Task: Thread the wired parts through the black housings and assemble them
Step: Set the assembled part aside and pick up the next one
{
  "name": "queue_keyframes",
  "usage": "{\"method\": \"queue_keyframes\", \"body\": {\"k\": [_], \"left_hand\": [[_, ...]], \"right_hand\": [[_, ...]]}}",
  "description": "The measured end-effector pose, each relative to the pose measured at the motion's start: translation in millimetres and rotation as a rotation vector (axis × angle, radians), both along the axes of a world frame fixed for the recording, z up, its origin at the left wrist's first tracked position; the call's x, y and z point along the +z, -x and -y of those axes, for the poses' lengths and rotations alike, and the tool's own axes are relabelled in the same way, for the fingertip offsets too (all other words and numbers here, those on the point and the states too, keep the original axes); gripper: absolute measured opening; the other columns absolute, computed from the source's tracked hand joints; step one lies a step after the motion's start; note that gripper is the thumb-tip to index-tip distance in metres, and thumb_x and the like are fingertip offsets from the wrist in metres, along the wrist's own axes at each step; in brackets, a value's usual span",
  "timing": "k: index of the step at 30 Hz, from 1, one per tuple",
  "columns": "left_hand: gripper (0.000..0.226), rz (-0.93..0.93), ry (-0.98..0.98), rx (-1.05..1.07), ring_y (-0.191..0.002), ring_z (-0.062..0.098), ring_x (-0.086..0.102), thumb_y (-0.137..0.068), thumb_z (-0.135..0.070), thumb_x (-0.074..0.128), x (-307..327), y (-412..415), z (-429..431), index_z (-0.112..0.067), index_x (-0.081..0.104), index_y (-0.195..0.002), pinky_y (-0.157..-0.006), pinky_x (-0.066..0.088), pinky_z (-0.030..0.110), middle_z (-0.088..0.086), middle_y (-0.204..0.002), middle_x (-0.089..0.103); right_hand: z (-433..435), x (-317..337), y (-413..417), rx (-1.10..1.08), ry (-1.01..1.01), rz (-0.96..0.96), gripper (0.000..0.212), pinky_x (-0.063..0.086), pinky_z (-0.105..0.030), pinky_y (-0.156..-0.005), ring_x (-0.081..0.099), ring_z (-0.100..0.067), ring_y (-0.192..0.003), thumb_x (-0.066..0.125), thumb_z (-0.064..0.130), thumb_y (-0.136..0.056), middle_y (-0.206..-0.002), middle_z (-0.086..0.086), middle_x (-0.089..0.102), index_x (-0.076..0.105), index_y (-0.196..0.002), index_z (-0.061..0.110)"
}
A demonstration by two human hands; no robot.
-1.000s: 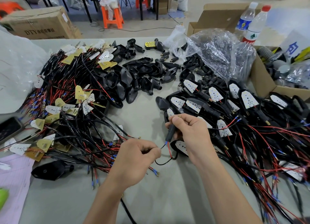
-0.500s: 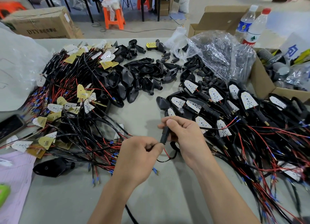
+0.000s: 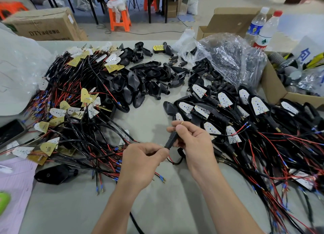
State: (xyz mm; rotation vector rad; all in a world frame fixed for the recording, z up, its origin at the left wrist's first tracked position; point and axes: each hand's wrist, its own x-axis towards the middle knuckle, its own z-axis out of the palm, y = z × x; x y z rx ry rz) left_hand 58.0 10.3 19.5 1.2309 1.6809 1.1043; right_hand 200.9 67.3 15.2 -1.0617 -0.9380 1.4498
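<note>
left hand's (image 3: 142,162) wire (image 3: 172,162) neared right hand's (image 3: 192,142) sleeve (image 3: 172,139); carton (image 3: 47,23) reads dty.

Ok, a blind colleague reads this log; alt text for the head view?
Over a grey table, the right hand holds a black sleeve housing while the left hand pinches the red and black wires at its lower end. Piles of wired LED boards and black housings lie around.

The housings (image 3: 133,83) are black, the tabletop (image 3: 166,200) pale grey, the wires (image 3: 252,146) red and black with blue sleeves, the boards (image 3: 259,107) white with dots.
</note>
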Motion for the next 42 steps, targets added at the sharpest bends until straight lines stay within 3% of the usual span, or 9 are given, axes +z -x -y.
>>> {"method": "queue_keyframes", "body": {"k": [13,21,23,26,30,33,35,39,42], "left_hand": [[0.023,0.237,0.032,0.034,-0.059,0.001,0.059,-0.087,-0.008,0.076,-11.8,1.6,-3.8,-0.025,0.082,-0.073,-0.062,0.045,0.010,0.004,-0.064,0.072],[0.019,-0.262,0.030,-0.096,-0.048,0.007,0.031,-0.086,-0.024,0.076,-3.7,17.9,-1.0,-0.029,0.071,-0.068,-0.048,0.029,0.020,-0.011,-0.049,0.036],[0.021,-0.232,0.017,-0.095,-0.047,0.005,0.040,-0.085,-0.020,0.077,-1.1,19.1,-0.9,-0.031,0.071,-0.068,-0.051,0.034,0.016,-0.014,-0.048,0.046],[0.031,-0.042,0.010,-0.122,-0.083,-0.004,0.070,-0.082,-0.013,0.081,1.4,18.6,1.0,-0.042,0.076,-0.091,-0.079,0.050,0.013,-0.018,-0.087,0.076],[0.043,-0.053,-0.051,-0.097,-0.101,-0.011,0.067,-0.082,-0.035,0.074,2.7,5.3,-1.9,-0.063,0.063,-0.114,-0.088,0.050,0.020,-0.032,-0.101,0.072],[0.017,-0.057,-0.124,-0.051,-0.069,-0.003,0.058,-0.083,-0.043,0.063,1.0,-4.3,-8.9,-0.037,0.074,-0.094,-0.066,0.049,0.036,-0.007,-0.071,0.068],[0.028,-0.059,-0.131,-0.037,-0.062,0.008,0.049,-0.083,-0.048,0.059,-1.8,-7.3,-11.6,-0.023,0.072,-0.084,-0.060,0.043,0.041,0.013,-0.070,0.063],[0.016,0.124,-0.150,-0.010,-0.073,0.005,0.064,-0.092,-0.032,0.063,2.9,-14.8,-13.8,-0.035,0.078,-0.090,-0.071,0.048,0.018,-0.004,-0.081,0.076],[0.014,-0.138,-0.231,0.121,-0.075,-0.002,0.060,-0.093,-0.042,0.056,10.5,-17.3,-18.5,-0.043,0.068,-0.099,-0.072,0.046,0.016,-0.014,-0.075,0.070]], "right_hand": [[1.9,-0.8,1.9,0.013,-0.017,-0.063,0.020,0.049,-0.021,-0.061,0.060,-0.013,-0.060,0.056,0.007,-0.102,-0.097,-0.008,0.079,0.068,-0.118,0.007],[2.3,1.5,-9.3,0.234,-0.028,0.130,0.023,0.048,-0.021,-0.064,0.060,-0.013,-0.066,0.055,0.000,-0.099,-0.098,-0.008,0.079,0.074,-0.108,0.009],[1.7,3.8,-7.4,0.211,-0.020,0.106,0.023,0.046,-0.021,-0.061,0.060,-0.014,-0.064,0.055,0.001,-0.099,-0.096,-0.010,0.078,0.077,-0.101,0.009],[-2.6,7.6,-8.1,0.148,-0.007,0.077,0.023,0.042,-0.027,-0.064,0.057,-0.020,-0.071,0.057,0.007,-0.101,-0.094,-0.016,0.076,0.080,-0.095,0.008],[-5.2,14.0,-7.7,0.218,-0.045,0.165,0.021,0.042,-0.022,-0.067,0.057,-0.013,-0.074,0.062,0.013,-0.099,-0.090,-0.017,0.076,0.082,-0.093,0.011],[-5.3,23.8,2.1,0.221,-0.072,0.164,0.019,0.044,-0.012,-0.066,0.063,-0.003,-0.076,0.065,0.013,-0.098,-0.090,-0.008,0.079,0.082,-0.091,0.011],[-13.6,35.0,4.9,0.173,-0.105,0.185,0.019,0.045,-0.012,-0.066,0.061,0.001,-0.072,0.066,0.014,-0.097,-0.088,0.002,0.079,0.083,-0.087,0.013],[-33.1,68.6,8.6,0.177,-0.265,0.290,0.021,0.047,-0.025,-0.065,0.060,-0.009,-0.066,0.066,0.017,-0.095,-0.073,-0.002,0.076,0.081,-0.080,0.016],[-39.2,85.9,17.9,0.183,-0.407,0.405,0.018,0.045,-0.023,-0.059,0.060,-0.007,-0.060,0.068,0.020,-0.091,-0.065,-0.002,0.073,0.079,-0.078,0.013]]}}
